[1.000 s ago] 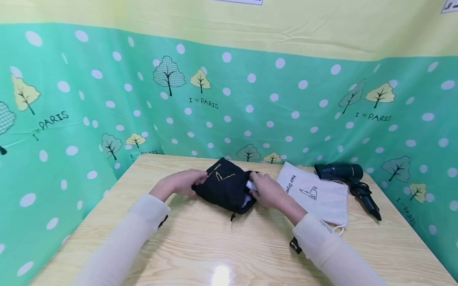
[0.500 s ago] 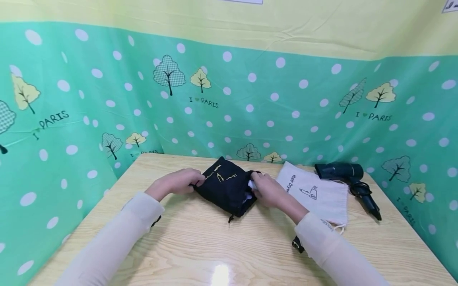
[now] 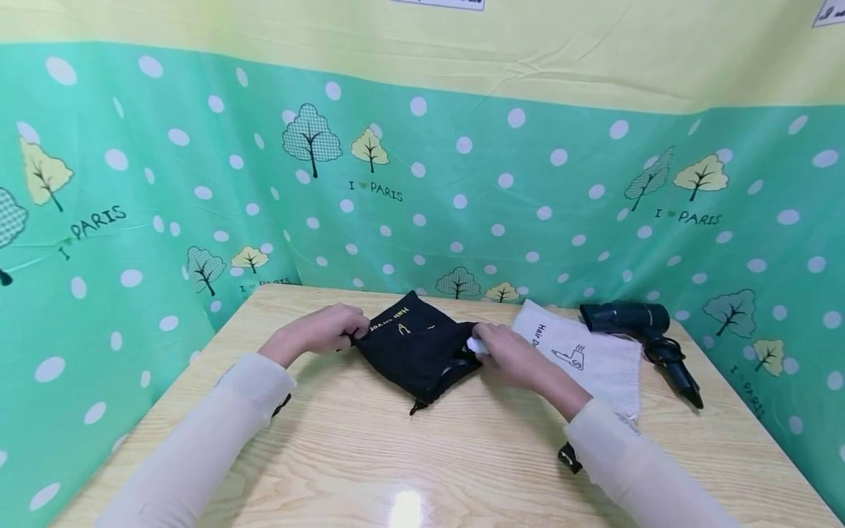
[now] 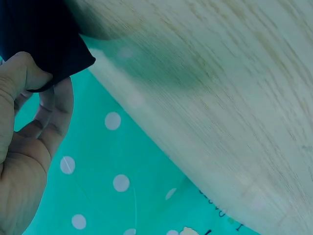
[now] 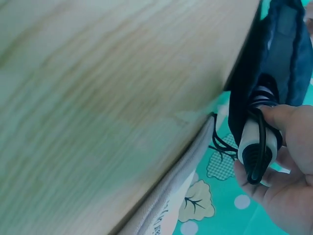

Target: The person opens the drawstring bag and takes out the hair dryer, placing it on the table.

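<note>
A black drawstring bag [image 3: 412,356] with gold "Hair Dryer" lettering lies slanted mid-table, its mouth towards the right. My left hand [image 3: 323,328] pinches a bottom corner of it between thumb and fingers, as the left wrist view also shows. At the mouth, my right hand [image 3: 511,356] grips the white handle of a hair dryer [image 5: 252,133], which has a black cord wound round it. The handle's end sticks out of the bag; the rest of the dryer is hidden inside. A black cord toggle [image 3: 419,405] hangs at the near side of the mouth.
To the right lies a white cloth drawstring bag [image 3: 604,374] printed with a hair dryer. A dark hair dryer [image 3: 627,317] rests partly over its far corner, cord bundled round the handle. A green polka-dot curtain [image 3: 462,183] hangs behind the wooden table [image 3: 370,462].
My left hand has shifted left along the bag to its corner, pulling the cloth out. My right hand has moved slightly right with the handle, and the bag's mouth has stretched rightward.
</note>
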